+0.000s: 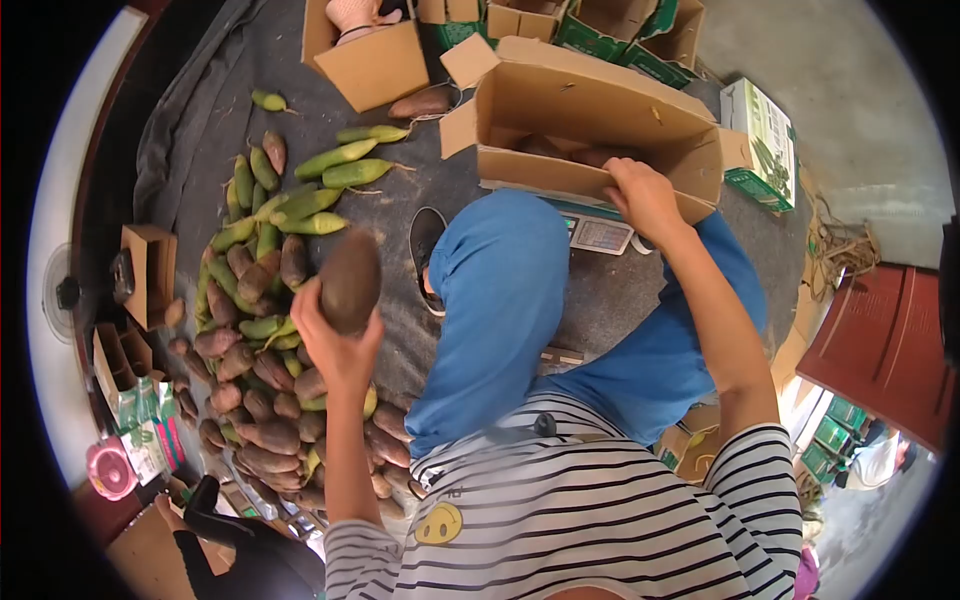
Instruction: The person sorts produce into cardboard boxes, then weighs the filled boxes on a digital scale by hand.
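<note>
My left hand [340,345] is closed around a large, dark brown-purple root vegetable [351,282], slightly blurred, held up beside the pile. Below and left of it, a heap of similar brownish-purple roots [270,437] lies on the dark ground cloth. Long green radishes [335,160] lie along the heap's far side. My right hand [640,195] grips the near wall of a long open cardboard box [600,90], fingers hooked over its rim. A few dark roots [600,156] rest on the box floor, partly hidden by its wall. The box stands on a scale with a keypad [602,235].
Another open carton [372,70] stands at the far left, with a person's hand [355,15] over it. Green-and-brown cartons [600,30] line the back. A white-and-green box [760,145] is at the right. Another person in dark clothes [240,545] is at lower left.
</note>
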`<action>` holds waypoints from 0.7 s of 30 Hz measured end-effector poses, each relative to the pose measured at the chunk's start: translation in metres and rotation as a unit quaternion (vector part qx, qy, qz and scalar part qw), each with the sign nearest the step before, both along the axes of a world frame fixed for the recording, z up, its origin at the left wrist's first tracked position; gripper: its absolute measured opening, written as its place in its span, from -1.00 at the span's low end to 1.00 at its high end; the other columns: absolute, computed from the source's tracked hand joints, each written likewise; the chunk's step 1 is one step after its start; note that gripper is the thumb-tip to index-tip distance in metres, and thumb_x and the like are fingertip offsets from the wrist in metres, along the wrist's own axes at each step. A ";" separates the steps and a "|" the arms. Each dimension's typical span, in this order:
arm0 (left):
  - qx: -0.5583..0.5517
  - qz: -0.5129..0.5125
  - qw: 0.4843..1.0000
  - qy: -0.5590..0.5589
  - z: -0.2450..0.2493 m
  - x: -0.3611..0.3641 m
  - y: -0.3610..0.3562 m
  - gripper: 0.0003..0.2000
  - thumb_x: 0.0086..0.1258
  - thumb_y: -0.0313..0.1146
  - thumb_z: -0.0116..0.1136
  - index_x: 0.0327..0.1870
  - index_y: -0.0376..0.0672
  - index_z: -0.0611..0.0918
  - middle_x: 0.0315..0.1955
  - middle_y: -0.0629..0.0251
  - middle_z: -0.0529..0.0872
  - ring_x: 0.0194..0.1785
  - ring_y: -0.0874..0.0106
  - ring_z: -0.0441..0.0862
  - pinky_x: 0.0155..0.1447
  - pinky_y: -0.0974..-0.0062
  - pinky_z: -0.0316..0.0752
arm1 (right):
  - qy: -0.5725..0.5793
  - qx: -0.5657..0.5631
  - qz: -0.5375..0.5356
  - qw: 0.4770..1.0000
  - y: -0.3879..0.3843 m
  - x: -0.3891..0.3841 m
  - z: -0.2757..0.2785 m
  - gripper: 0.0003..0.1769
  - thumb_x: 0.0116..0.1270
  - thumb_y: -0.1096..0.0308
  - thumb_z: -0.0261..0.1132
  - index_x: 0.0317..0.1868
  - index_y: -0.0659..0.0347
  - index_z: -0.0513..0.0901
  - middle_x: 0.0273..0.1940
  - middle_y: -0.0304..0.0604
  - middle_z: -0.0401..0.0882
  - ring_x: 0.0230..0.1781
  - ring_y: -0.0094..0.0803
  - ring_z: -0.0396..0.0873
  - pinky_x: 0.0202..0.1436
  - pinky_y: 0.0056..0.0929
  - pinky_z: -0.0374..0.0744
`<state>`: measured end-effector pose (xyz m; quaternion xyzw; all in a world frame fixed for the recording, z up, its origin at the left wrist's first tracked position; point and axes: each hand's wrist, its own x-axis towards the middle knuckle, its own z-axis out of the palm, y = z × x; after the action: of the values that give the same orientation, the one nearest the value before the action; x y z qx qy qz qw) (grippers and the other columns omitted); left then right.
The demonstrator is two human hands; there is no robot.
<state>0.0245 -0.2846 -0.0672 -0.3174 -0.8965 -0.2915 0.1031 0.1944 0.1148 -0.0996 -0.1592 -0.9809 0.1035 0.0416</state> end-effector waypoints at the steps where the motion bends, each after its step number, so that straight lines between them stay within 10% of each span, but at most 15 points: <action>1: 0.030 -0.018 0.999 0.022 0.017 -0.008 0.032 -0.23 -0.08 -0.39 0.46 0.25 -0.25 0.34 0.14 0.01 0.38 0.22 0.06 0.36 0.29 0.20 0.31 | -0.013 0.000 -0.007 1.000 -0.001 0.000 0.002 -0.71 0.19 0.37 0.30 -0.08 0.16 0.47 -0.23 -0.09 0.55 -0.13 -0.10 0.55 -0.12 -0.15 0.53; 7: 0.274 -0.171 0.919 -0.226 0.078 -0.017 0.198 -0.20 -0.05 -0.26 0.50 0.25 -0.28 0.34 0.12 0.04 0.42 0.20 0.18 0.41 0.27 0.24 0.36 | -0.010 -0.002 -0.007 1.000 0.000 0.001 0.001 -0.71 0.18 0.37 0.32 -0.10 0.16 0.48 -0.24 -0.09 0.56 -0.13 -0.10 0.56 -0.12 -0.15 0.53; 10: 0.218 -0.208 0.938 -0.172 0.064 -0.026 0.223 -0.20 0.05 -0.17 0.49 0.30 -0.27 0.33 0.11 0.06 0.48 0.18 0.24 0.49 0.22 0.31 0.41 | 0.016 0.006 0.007 1.000 0.001 0.003 -0.001 -0.69 0.14 0.37 0.33 -0.10 0.16 0.48 -0.25 -0.08 0.56 -0.15 -0.08 0.56 -0.12 -0.14 0.54; 13: 0.160 -0.143 0.976 -0.041 0.048 -0.052 0.182 -0.33 0.12 -0.11 0.45 0.21 -0.25 0.46 0.06 0.08 0.52 0.12 0.22 0.52 0.16 0.33 0.42 | 0.005 -0.007 -0.007 1.000 0.002 0.000 -0.007 -0.66 0.17 0.39 0.32 -0.04 0.17 0.49 -0.14 0.01 0.58 -0.09 0.00 0.55 -0.07 -0.11 0.52; 21: -0.259 -0.020 0.920 -0.292 -0.130 0.001 -0.051 -0.61 0.20 -0.21 0.31 -0.01 -0.21 0.54 -0.02 -0.02 0.55 0.06 0.02 0.55 0.11 0.19 0.47 | 0.043 0.004 -0.003 0.999 0.001 -0.006 -0.006 -0.73 0.23 0.41 0.27 -0.06 0.15 0.48 -0.22 -0.03 0.55 -0.14 -0.03 0.55 -0.13 -0.15 0.51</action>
<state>0.0255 -0.3358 -0.1971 -0.2521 -0.9243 -0.1306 -0.2551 0.1886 0.1159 -0.1057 -0.1574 -0.9781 0.1063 0.0848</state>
